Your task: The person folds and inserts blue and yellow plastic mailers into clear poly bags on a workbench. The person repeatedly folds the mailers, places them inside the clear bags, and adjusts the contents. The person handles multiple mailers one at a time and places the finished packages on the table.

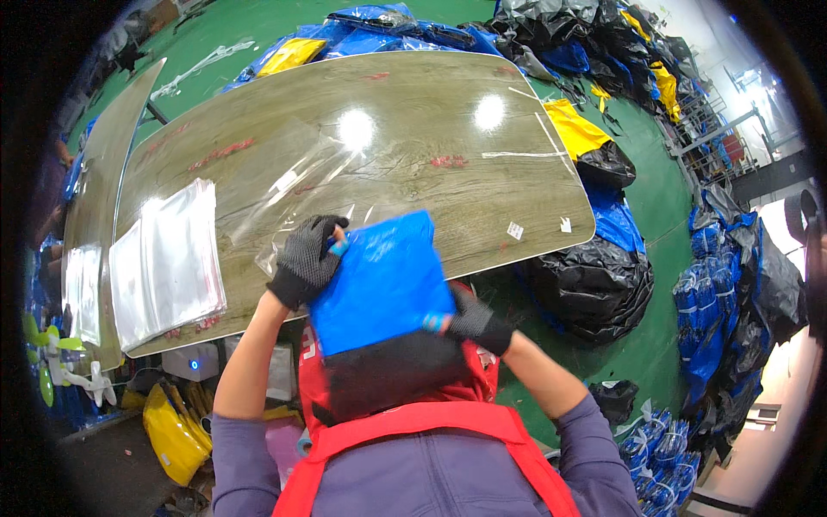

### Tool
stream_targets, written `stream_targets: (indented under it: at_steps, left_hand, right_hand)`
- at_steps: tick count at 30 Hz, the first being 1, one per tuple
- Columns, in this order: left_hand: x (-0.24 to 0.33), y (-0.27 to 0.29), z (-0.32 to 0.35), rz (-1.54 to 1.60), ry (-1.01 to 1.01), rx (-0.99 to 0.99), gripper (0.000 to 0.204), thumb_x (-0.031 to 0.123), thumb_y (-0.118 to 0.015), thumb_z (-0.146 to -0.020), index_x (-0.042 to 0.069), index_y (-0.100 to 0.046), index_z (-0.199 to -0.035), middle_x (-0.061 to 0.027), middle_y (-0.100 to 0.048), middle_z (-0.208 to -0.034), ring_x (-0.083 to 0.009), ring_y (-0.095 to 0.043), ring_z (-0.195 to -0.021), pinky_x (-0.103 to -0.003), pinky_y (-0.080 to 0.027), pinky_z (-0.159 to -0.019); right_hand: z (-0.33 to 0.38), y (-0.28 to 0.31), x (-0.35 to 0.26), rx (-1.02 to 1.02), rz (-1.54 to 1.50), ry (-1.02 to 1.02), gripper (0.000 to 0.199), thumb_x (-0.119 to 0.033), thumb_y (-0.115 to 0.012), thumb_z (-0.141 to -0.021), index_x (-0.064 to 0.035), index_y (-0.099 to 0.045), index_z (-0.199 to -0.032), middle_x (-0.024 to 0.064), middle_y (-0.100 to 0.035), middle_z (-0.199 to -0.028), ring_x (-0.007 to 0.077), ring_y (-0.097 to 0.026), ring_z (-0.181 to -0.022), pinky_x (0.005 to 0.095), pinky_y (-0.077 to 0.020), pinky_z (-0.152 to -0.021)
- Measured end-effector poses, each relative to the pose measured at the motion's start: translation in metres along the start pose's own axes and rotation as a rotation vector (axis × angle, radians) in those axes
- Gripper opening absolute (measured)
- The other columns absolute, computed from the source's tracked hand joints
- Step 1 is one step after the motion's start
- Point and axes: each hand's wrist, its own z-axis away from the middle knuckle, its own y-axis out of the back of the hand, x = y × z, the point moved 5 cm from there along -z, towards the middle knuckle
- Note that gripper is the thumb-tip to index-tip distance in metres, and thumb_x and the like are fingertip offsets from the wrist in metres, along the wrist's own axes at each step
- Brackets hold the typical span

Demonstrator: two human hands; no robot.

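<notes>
A folded blue plastic sheet (379,280) with a black lower part hangs in front of me, over the table's near edge and my red apron (422,418). At its upper left corner, my left hand (308,258), in a grey-black glove with bare fingertips, is closed on the edge. My right hand (475,323), gloved the same way, pinches the right edge lower down. The black part is smeared by motion. Just beyond my left hand, a clear plastic bag (289,185) lies flat on the table. Further left is a stack of clear bags (172,258).
The wood-patterned table (413,112) has a rounded right end. Black and blue bundles (594,289) sit on the green floor (659,250) beside it, with more bundles (370,34) behind. A small green fan (52,353) and yellow bags (177,435) are at the lower left.
</notes>
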Motion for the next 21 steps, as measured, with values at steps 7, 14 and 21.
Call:
stream_targets:
  at_steps: [7,14,21]
  left_hand:
    - [0.029,0.015,0.042,-0.139,-0.062,-0.009,0.013,0.016,-0.059,-0.086,0.004,-0.058,-0.091,-0.0202,-0.061,-0.112,-0.0364,-0.059,-0.096,-0.043,-0.046,-0.086]
    - [0.041,0.002,0.057,-0.343,-0.218,0.030,0.024,0.015,-0.062,-0.083,0.006,-0.061,-0.104,-0.0200,-0.057,-0.123,-0.0384,-0.049,-0.121,-0.049,-0.034,-0.107]
    - [-0.025,0.012,0.078,0.278,0.237,0.516,0.050,0.016,-0.059,-0.088,0.001,-0.042,-0.133,-0.0195,-0.048,-0.134,-0.0294,-0.049,-0.120,-0.039,-0.038,-0.104]
  right_hand:
    - [-0.082,0.030,0.002,0.173,-0.506,0.020,0.046,-0.039,-0.063,-0.089,0.0015,-0.061,-0.110,0.0089,-0.067,-0.100,0.0160,-0.063,-0.090,0.0346,-0.0517,-0.081]
    - [-0.067,0.031,-0.001,0.401,-0.218,0.139,0.031,-0.030,-0.062,-0.092,-0.0003,-0.065,-0.101,0.0039,-0.065,-0.087,0.0115,-0.057,-0.084,0.0284,-0.0464,-0.081]
    - [-0.036,0.013,0.017,0.299,-0.455,0.039,0.034,-0.030,-0.073,-0.085,-0.0011,-0.061,-0.099,0.0002,-0.063,-0.084,0.0127,-0.059,-0.079,0.0274,-0.0490,-0.075]
